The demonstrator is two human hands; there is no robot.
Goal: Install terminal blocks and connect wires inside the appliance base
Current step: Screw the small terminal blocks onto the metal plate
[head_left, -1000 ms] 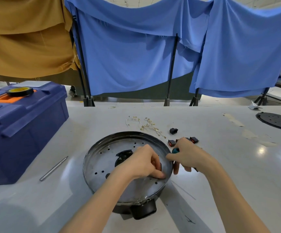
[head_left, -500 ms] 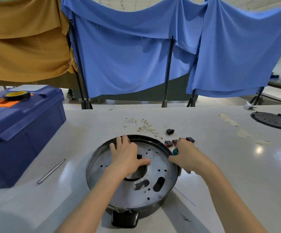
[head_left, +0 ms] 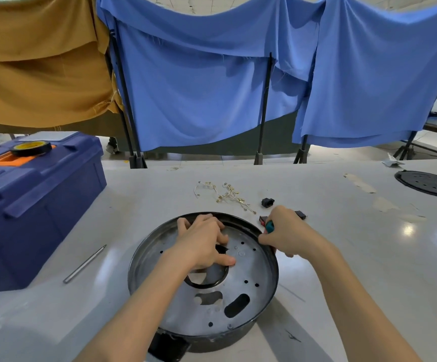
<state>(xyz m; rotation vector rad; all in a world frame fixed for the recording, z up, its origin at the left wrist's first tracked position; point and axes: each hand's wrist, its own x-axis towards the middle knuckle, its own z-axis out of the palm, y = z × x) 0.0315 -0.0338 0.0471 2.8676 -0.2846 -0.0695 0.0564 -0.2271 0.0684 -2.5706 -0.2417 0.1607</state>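
The round metal appliance base [head_left: 248, 280] lies on the white table in front of me, its holed plate up and a black handle at its near edge. My left hand [head_left: 201, 242] lies on the plate, its fingers bent over the far rim and its thumb flat on the metal. At the right rim, my right hand [head_left: 289, 232] grips a screwdriver [head_left: 269, 226] with a teal handle. Small black and red terminal blocks [head_left: 267, 202] lie just behind that hand. A bunch of thin wires [head_left: 227, 194] with metal ends lies beyond the base.
A blue toolbox [head_left: 34, 205] stands at the left with a roll of tape [head_left: 31, 148] on top. A thin metal rod [head_left: 85, 263] lies between toolbox and base. A black round cover [head_left: 429, 182] sits at the far right. Blue and tan cloths hang behind the table.
The base has turned on the table, so its large holes now face me. My left hand moved from the right rim to the far rim. My right hand stayed at the right rim.
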